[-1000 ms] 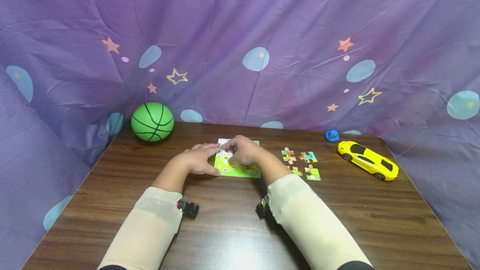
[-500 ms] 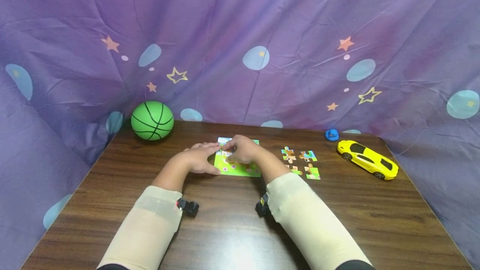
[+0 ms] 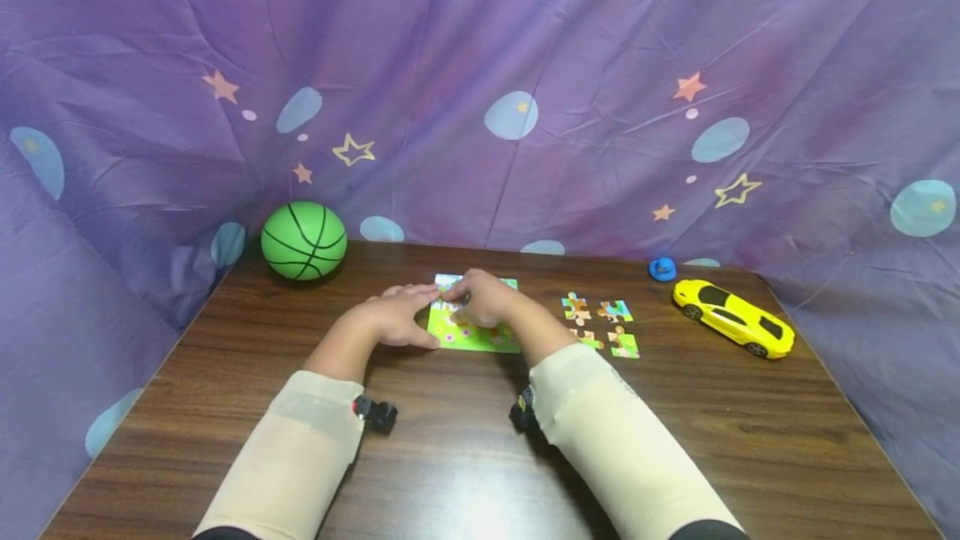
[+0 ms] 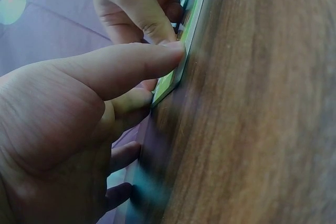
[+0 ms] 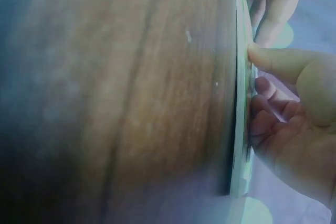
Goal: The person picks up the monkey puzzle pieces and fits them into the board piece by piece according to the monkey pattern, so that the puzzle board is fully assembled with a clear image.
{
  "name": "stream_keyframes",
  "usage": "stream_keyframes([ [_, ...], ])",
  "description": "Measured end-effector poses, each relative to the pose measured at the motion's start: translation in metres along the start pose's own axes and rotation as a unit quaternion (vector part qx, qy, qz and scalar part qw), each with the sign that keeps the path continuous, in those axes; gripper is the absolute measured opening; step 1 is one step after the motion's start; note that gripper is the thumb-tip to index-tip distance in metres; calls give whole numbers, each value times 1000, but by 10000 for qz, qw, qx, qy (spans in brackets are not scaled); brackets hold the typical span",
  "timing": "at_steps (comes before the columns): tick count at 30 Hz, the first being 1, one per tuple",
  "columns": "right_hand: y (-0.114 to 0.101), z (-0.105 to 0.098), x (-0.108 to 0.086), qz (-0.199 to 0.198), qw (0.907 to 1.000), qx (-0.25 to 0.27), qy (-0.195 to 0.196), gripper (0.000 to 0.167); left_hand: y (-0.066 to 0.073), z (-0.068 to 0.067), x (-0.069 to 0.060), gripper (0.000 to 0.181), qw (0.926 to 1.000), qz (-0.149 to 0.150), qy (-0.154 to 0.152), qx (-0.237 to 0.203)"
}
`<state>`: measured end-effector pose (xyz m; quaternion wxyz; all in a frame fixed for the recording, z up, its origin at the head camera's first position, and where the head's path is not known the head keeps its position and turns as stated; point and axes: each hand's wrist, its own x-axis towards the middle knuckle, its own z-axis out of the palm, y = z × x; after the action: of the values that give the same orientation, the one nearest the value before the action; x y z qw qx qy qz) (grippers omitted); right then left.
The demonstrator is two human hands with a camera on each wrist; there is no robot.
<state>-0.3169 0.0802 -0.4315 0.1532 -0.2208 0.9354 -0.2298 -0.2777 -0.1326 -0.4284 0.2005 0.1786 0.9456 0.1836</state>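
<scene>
A flat puzzle board [image 3: 480, 346] with a green, flowery picture lies on the table. My left hand [image 3: 393, 319] is spread along its left side. In the left wrist view, the left thumb [image 4: 152, 59] rests against the near corner of the board [image 4: 194, 17], with a fingertip at the far side. My right hand [image 3: 491, 302] reaches over the board from the right. Its thumb [image 5: 275, 62] and bent fingers [image 5: 268, 124] touch the top face of the board [image 5: 240, 114]. The palm hides whether a piece sits between these fingertips.
Several loose puzzle pieces [image 3: 622, 343] lie right of the board. A yellow toy car [image 3: 735, 319] and a small blue toy [image 3: 662, 270] stand farther right. A green ball [image 3: 303, 241] is at the back left. A purple patterned cloth [image 3: 480, 107] hangs behind the wooden table [image 3: 442, 415].
The right thumb has shifted slightly on the board, and more of an orange part of the picture shows beside it. My left hand stays at the left edge.
</scene>
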Motion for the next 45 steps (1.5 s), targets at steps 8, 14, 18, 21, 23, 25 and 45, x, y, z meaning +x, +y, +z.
stream_keyframes([
  [8,0,-1,2,29,9999,-42,-125,47,1,-1,-1,100,9999,11,-75,82],
  [14,0,0,1,47,9999,-70,-95,47,2,-2,-3,100,9999,-1,-122,107],
  [18,-1,-2,-2,46,9999,-115,-51,48,3,-2,-3,98,9998,-21,-140,106],
  [21,-1,-6,-6,99,9999,27,-78,49,3,-1,-3,97,9998,-44,-159,97],
  [23,-1,-10,-10,127,9998,154,-84,50,3,0,-2,96,9998,-36,-156,83],
  [25,1,-14,-14,122,9995,289,-71,51,3,0,-2,96,9999,-39,-128,59],
  [45,78,-62,-96,250,9829,1156,1413,43,12,1,-3,84,9994,120,67,333],
])
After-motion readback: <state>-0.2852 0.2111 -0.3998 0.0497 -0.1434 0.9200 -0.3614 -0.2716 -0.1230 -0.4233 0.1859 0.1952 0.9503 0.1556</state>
